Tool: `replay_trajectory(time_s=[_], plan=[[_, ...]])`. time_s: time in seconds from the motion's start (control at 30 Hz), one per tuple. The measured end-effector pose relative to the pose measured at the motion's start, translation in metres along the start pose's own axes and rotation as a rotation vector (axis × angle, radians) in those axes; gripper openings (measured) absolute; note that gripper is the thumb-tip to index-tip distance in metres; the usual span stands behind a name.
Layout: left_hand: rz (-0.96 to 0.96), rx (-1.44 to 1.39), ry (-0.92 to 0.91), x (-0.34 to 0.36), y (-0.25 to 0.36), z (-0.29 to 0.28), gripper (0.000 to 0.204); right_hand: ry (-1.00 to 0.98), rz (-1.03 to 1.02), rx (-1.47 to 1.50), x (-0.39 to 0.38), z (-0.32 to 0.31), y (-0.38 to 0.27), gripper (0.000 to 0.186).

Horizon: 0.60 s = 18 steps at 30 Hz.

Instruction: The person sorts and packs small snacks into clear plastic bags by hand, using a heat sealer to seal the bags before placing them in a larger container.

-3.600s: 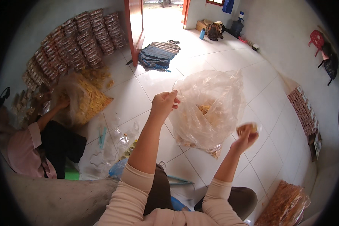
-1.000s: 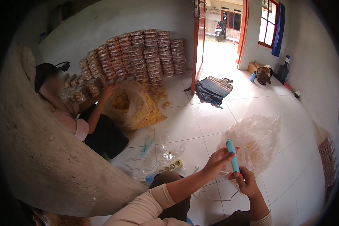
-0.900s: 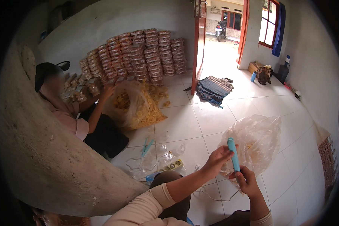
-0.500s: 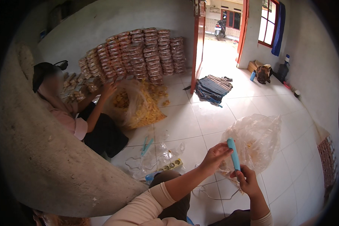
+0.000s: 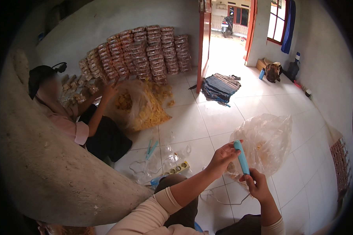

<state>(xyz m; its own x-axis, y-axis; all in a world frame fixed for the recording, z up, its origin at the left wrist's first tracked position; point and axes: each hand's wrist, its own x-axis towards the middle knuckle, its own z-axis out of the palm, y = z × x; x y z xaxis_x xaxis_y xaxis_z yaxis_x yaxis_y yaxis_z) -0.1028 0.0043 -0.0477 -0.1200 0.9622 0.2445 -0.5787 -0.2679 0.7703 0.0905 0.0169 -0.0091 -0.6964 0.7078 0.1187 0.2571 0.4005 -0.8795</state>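
Observation:
In front of me, both hands hold a small turquoise hair straightener (image 5: 242,158) at a slant, with its two arms pressed together. The fingers of my left hand (image 5: 222,158) pinch its upper end. My right hand (image 5: 258,185) is wrapped round the lower end, where a pale cord (image 5: 232,203) loops over the floor tiles. Just behind the tool lies a large clear plastic bag (image 5: 268,135) with a few yellow bits inside. To the left, a second turquoise straightener (image 5: 151,150) rests spread on the floor.
A power strip (image 5: 178,169) and clear plastic bags (image 5: 166,154) lie left of my knee. Beside a big sack of yellow chips (image 5: 145,111) sits another person (image 5: 62,121). Stacked packets (image 5: 153,55) line the wall. A striped mat (image 5: 219,89) lies by the open door (image 5: 204,47).
My view has shifted slightly. Both hands keep their hold on the straightener, and its tilt is nearly the same. The other person's hands have moved slightly over the sack.

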Motion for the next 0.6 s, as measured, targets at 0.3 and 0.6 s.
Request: replay_trajectory(time_s=[0.3,0.6], plan=[[-0.083,-0.044,0.036,-0.0023,0.0093,0.0045,0.039,0.026,-0.003,0.002,0.0005,0.0017,0.0043,0.022],[-0.124,0.014,-0.015,-0.0011,0.0073,0.0001,0.039,-0.001,-0.002,-0.055,0.0025,0.0002,-0.0003,0.021]])
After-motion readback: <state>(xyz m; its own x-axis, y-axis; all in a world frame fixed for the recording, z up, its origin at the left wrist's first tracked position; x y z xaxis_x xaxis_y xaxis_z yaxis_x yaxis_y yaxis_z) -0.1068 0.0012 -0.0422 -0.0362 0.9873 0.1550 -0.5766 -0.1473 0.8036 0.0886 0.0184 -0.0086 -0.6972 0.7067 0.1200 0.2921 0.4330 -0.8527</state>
